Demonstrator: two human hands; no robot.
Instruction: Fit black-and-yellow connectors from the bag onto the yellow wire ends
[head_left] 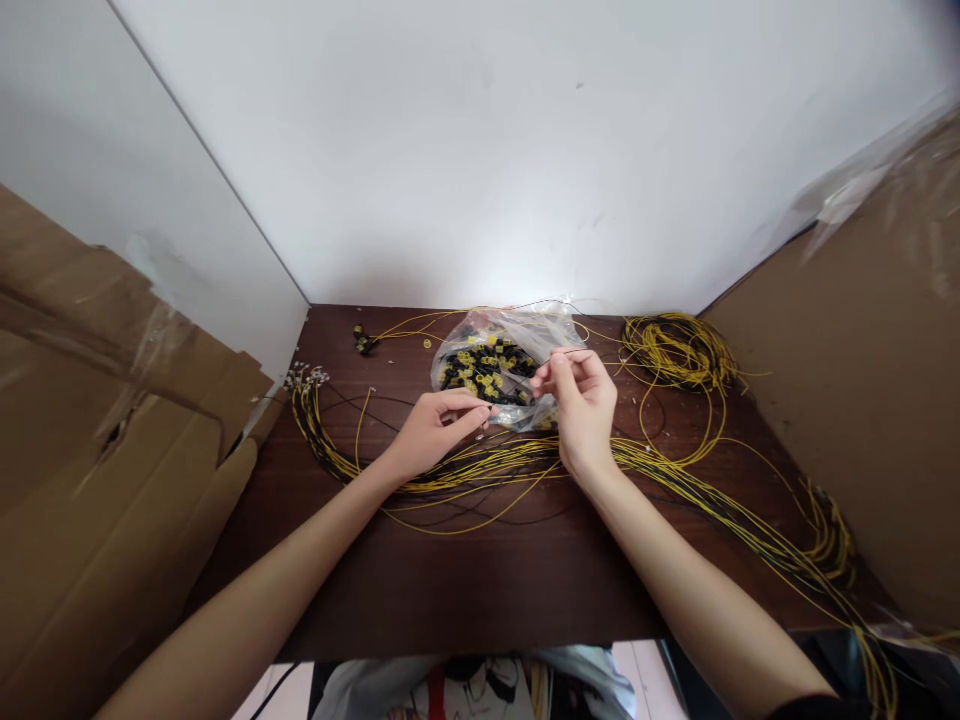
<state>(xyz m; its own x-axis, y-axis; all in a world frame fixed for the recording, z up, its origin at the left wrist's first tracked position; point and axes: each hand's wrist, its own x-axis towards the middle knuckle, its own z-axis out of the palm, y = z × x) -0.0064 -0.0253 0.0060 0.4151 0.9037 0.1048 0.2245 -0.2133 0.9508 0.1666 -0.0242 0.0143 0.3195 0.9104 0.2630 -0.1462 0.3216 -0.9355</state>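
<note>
My right hand (583,408) pinches a thin black wire (541,364) between thumb and forefinger, above the right side of a clear plastic bag (551,330). Lower and to the left, my left hand (439,430) is closed, thumb against forefinger, with a small dark tip showing at its fingertips; what it is I cannot make out. Inside the open bag lie many small black and yellow plastic connector pieces (487,365). Beneath both hands, a long bundle of yellow and black wires (517,452) runs across the brown table (450,590).
A coiled heap of yellow and black wires (682,350) lies at the back right. Small white ends (304,377) tip the bundle at left. A few dark connectors (364,340) sit at the back left. Cardboard (127,420) flanks the left, a cardboard box (862,380) the right.
</note>
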